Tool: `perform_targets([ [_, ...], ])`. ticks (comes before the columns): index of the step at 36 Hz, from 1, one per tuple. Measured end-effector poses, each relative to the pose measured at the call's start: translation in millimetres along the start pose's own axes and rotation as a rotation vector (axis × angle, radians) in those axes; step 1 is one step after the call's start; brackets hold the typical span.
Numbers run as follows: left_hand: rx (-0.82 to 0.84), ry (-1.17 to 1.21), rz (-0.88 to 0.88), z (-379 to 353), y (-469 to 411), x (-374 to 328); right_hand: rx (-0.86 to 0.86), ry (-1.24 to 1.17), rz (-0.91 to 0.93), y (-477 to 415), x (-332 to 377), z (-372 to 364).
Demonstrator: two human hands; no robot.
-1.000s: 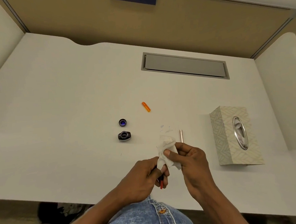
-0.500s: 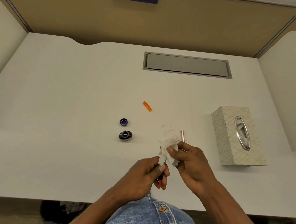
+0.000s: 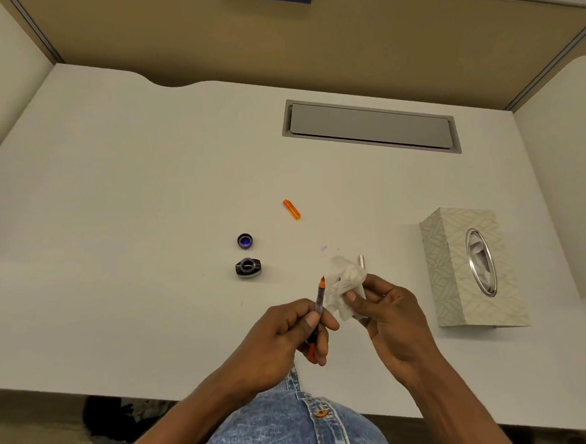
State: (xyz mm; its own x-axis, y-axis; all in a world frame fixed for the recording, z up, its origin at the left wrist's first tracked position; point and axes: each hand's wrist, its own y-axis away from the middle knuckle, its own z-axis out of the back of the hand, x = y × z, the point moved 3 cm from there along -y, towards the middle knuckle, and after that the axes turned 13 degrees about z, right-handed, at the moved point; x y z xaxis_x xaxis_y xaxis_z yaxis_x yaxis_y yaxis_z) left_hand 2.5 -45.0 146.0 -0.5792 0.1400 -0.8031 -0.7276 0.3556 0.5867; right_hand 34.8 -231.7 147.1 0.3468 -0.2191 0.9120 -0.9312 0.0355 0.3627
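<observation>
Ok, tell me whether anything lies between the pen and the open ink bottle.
Nothing visible does. The left hand holds the pen, tip up, next to the tissue in the right hand. Only bare desk lies between it and the ink bottle on its left; the cap sits beyond the bottle, off that path.

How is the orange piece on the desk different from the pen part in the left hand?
The orange piece lies loose on the desk; the pen part is held by the left hand. The orange piece is orange throughout; the pen part has a dark middle. Both are slim.
</observation>
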Motion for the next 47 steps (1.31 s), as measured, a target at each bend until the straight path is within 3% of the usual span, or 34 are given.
perform_targets([
  [12,0.048,-0.036,0.086,-3,-2,5,0.14,-0.107,-0.049,3,-7,-19],
  [19,-0.068,-0.187,0.047,-2,-2,6,0.063,-0.108,-0.002,1,-11,-24],
  [27,-0.146,-0.317,0.002,2,-4,3,0.027,-0.299,-0.005,-7,-4,-28],
  [31,-0.133,-0.241,0.004,4,-3,4,-0.024,-0.226,0.055,-14,4,-18],
  [37,-0.117,-0.163,-0.044,9,-2,-3,-0.033,0.087,0.079,-13,4,-7],
  [47,-0.123,-0.197,-0.022,6,-9,-1,-0.011,0.077,0.022,2,0,-24],
])
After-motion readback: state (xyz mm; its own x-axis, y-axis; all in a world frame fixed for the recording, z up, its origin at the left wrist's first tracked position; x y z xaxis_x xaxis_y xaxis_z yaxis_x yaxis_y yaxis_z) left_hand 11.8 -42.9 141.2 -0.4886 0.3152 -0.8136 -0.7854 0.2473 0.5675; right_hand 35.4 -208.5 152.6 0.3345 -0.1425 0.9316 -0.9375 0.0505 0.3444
